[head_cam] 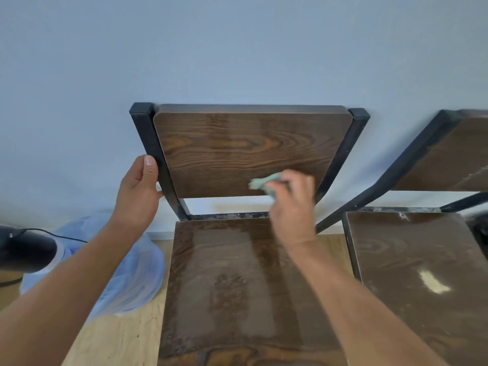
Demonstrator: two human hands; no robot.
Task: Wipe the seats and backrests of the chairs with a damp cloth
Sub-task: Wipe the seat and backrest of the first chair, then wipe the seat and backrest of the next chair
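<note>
Right grip (pixel 291 204) presses one cloth (pixel 264 184) on one backrest (pixel 237 151).

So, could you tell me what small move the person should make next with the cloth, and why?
Probably sweep the right hand and its green cloth leftward along the lower backrest. The cloth sits at the backrest's lower right, so the lower left likely remains, while the left hand steadies the black frame post.

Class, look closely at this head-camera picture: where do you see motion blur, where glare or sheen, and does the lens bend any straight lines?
Head view: the right hand and green cloth are motion-blurred against the backrest; the left hand on the frame post is sharp; the seat shows a streaky sheen; a bright glare patch sits on the neighbouring seat; the wide-angle lens splays the chair frames outward.
</note>
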